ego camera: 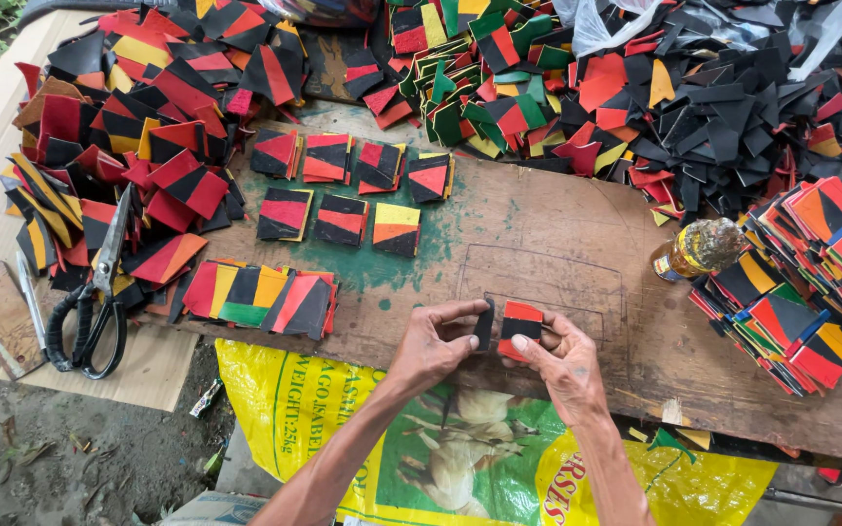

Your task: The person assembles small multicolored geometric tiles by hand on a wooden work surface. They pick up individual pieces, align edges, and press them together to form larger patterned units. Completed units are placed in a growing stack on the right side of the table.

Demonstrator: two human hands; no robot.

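Black-handled scissors (95,312) lie far left of the glue bottle (699,248) on the wooden tabletop (538,253). Nearer it, the left hand (431,341) pinches a black strip (483,324), grip narrow. The right hand (562,360) pinches a red-and-black square piece (518,326), left of the bottle. Both wrists rest low, fingertips meeting. Edges are best aligned squarely before pressing, I judge.

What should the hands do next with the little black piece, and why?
Probably press the black piece in the left hand against the red-and-black square in the right hand. They are almost touching, and finished squares on the wooden board show joined colours.
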